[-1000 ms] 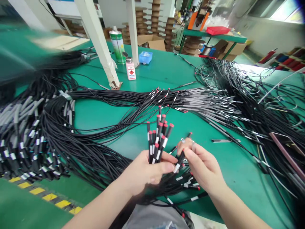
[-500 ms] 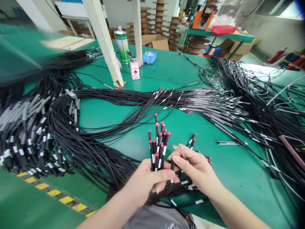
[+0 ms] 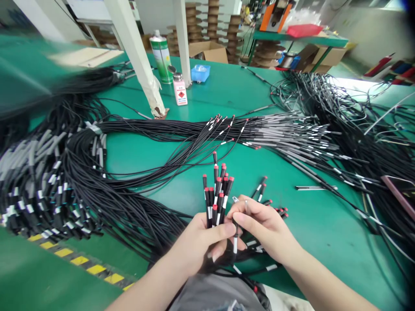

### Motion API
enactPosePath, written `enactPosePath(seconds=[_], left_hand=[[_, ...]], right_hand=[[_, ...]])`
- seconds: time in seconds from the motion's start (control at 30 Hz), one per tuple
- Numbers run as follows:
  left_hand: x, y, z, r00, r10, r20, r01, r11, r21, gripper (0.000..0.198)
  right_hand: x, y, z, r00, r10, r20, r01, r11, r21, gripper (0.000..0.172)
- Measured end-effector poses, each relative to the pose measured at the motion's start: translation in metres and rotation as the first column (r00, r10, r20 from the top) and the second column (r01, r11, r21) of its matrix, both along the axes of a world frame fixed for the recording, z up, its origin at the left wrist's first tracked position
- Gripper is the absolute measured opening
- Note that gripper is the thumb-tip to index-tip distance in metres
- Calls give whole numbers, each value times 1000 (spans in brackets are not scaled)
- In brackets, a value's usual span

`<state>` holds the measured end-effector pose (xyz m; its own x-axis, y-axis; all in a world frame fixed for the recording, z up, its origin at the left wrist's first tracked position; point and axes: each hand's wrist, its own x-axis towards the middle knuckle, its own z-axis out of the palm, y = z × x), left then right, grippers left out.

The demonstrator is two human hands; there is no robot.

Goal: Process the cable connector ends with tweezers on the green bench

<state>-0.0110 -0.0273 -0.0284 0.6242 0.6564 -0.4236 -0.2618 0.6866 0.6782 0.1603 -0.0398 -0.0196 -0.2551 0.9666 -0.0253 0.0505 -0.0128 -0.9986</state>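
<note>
My left hand (image 3: 201, 244) is closed around a bunch of black cable ends with red caps and white bands (image 3: 218, 193), held upright above the green table (image 3: 181, 172). My right hand (image 3: 264, 229) is closed too, pinching one more black cable end (image 3: 235, 242) right beside the bunch, its fingertips touching my left thumb. A small metal piece (image 3: 236, 199) pokes out above the right fingers. More red-capped ends (image 3: 262, 188) lie on the table just behind my right hand.
Big heaps of black cables lie at the left (image 3: 48, 181), across the middle (image 3: 275, 134) and at the right (image 3: 356, 129). A white post (image 3: 136, 56), a green can (image 3: 161, 56), a pink-labelled bottle (image 3: 180, 91), a blue box (image 3: 200, 72) and metal tweezers (image 3: 316, 187) are on the table.
My right hand has brought the single cable end in against the bunch in my left hand, and both hands have dropped slightly toward me.
</note>
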Motion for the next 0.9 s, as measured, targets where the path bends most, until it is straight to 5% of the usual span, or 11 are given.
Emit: enactPosePath(seconds=[0.33,0.7,0.9], left_hand=[[-5,0,-2,999,-16,31,16,1000,-1,35],[-8,-1,-3,997,-34,64,37,998,-51,29],[-8,-1,1,1000,1,19,0,998,-64,18]], right_hand=[[-1,-1,-4,956,92,-278,-125,987,-102,20],[2,-3,-7,991,30,-131,-31,999,-8,24],[-2,-3,-5,986,-142,92,133,986,103,26]])
